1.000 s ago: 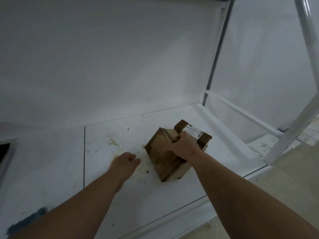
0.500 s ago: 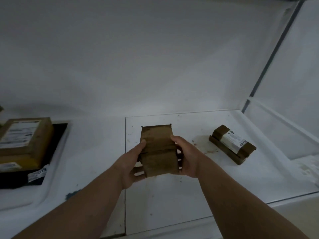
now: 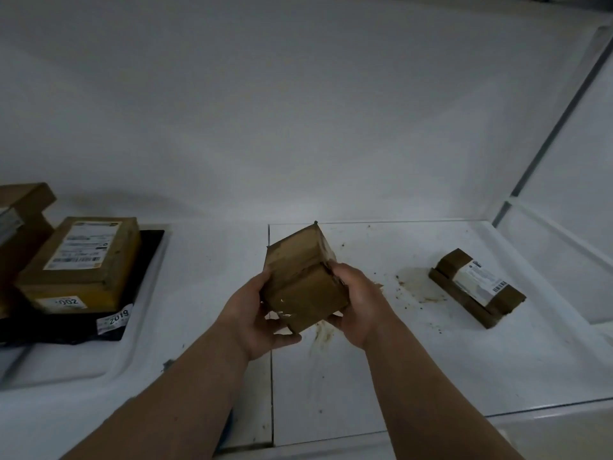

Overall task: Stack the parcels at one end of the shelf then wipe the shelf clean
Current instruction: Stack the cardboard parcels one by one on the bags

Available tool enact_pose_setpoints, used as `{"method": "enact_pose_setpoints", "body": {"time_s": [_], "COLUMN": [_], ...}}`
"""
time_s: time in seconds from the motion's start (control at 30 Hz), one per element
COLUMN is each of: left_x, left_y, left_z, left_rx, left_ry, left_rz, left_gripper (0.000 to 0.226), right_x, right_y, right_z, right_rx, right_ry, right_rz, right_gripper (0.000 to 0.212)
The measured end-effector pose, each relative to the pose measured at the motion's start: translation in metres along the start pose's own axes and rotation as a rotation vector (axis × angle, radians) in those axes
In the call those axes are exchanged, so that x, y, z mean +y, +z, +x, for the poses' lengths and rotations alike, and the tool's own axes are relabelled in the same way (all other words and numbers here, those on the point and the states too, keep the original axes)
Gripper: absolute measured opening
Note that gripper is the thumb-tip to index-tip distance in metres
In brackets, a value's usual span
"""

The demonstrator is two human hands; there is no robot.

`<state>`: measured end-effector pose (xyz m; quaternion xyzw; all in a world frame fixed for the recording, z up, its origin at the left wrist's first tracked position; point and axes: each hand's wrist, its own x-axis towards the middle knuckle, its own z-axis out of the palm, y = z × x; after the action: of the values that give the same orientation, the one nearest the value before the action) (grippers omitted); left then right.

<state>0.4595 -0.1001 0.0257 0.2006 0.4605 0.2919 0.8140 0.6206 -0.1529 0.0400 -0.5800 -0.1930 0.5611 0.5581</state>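
Both hands, left hand point(image 3: 253, 313) and right hand point(image 3: 360, 305), clamp brown parcel point(image 3: 303, 282) tilted above shelf point(image 3: 365, 376); level it before setting onto left stack point(image 3: 79, 263).

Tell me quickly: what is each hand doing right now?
Left hand: closed on the brown parcel, gripping its left side.
Right hand: closed on the same parcel, right side.

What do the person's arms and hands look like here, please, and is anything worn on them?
Both forearms are bare right down into the picture's lower edge, with no sleeve showing. The left hand and the right hand wear no gloves. No watch, ring, bracelet or other marking shows on either wrist or on the fingers, though the light is dim.
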Motion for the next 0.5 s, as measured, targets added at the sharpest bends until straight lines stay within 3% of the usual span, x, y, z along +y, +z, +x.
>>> {"method": "enact_pose_setpoints", "body": {"time_s": [0.2,0.5], "left_x": [-0.003,-0.006], "left_y": [0.008,0.010], "left_z": [-0.006,-0.011], "left_rx": [0.179,0.230], "left_ry": [0.156,0.317], "left_rz": [-0.012,0.222], "left_gripper": [0.023,0.039], "right_x": [0.005,0.009], "right_y": [0.005,0.009], "right_z": [-0.007,-0.023], "right_rx": [0.062,-0.019], "right_ry": [-0.134,-0.333], "right_rz": [0.102,0.175], "right_gripper": [0.065,0.036]}}
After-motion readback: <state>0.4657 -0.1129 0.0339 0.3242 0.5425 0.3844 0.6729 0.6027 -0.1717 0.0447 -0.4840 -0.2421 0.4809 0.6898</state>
